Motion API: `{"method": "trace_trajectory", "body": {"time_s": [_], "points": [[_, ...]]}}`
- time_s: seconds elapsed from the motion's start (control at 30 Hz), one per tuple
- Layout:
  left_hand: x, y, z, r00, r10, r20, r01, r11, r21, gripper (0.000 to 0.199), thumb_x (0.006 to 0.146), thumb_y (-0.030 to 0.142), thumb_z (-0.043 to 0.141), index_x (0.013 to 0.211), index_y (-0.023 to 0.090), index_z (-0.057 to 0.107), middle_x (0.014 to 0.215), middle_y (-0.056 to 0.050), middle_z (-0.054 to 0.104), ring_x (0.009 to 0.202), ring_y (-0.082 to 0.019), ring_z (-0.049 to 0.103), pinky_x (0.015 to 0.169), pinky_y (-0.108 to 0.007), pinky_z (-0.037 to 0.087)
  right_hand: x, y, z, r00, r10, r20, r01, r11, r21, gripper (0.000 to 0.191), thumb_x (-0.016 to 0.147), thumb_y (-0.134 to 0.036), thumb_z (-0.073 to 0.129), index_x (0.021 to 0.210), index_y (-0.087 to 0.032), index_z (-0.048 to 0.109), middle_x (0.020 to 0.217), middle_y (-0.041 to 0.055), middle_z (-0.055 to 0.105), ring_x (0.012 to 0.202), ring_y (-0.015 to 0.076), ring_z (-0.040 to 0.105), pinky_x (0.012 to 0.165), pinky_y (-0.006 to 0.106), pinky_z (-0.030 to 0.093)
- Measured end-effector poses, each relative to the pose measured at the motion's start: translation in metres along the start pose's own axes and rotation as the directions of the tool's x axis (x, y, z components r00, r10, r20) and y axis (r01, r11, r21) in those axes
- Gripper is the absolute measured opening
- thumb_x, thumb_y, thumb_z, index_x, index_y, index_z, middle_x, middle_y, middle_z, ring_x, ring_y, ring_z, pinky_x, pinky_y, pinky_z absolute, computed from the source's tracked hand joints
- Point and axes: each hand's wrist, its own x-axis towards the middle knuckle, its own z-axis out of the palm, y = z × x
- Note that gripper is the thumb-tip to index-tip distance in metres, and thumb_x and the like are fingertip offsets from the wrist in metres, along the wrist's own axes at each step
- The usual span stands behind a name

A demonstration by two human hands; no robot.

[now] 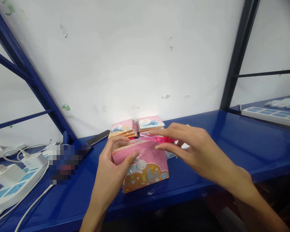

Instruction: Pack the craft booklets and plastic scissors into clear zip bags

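The right hand (195,148) pinches a pink tool (166,139); the left hand (114,169) grips a bagged booklet (147,177). A crooked push could crease it.

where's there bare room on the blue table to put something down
Widest: glossy blue tabletop right of the right hand, up to the dark metal post. Smaller: between the white cable and left forearm. Crowded: far left, white plastic power strip; centre, pink-and-orange printed packets.

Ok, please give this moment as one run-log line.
left hand: holds pack | right hand: holds pink item near pack's top | stacks: on table, behind pack
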Motion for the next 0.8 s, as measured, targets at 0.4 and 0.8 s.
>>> {"method": "trace_trajectory", "body": {"time_s": [0.4, 0.8], "points": [[-0.002, 0.002, 0.0, 0.995, -0.056, 0.085, 0.061, 0.997, -0.052, 0.042, 0.075, 0.037, 0.083, 0.11, 0.028, 0.06, 0.106, -0.006, 0.076, 0.088, -0.028, 0.075, 0.07, -0.036, 0.059, 0.0, 0.016, 0.004, 0.992, -0.124, 0.004, 0.119, 0.943, -0.309, 0.022, 0.1, -0.015, 0.054, 0.113, -0.026, 0.068, 0.098, 0.0051, 0.068, 0.087, 0.0196, 0.063, 0.071, 0.029, 0.047], [-0.003, 0.002, 0.001, 0.994, -0.052, 0.094, 0.055, 0.998, -0.033, 0.042, 0.077, 0.04, 0.082, 0.11, 0.029, 0.059, 0.116, -0.002, 0.072, 0.092, -0.025, 0.073, 0.074, -0.035, 0.059, 0.002, 0.015, 0.009, 0.992, -0.115, -0.047, 0.102, 0.97, -0.221, 0.035, 0.097, -0.005, 0.053, 0.12, -0.029, 0.066, 0.098, 0.0012, 0.058, 0.073, 0.0123, 0.058, 0.061, 0.024, 0.043]]}}
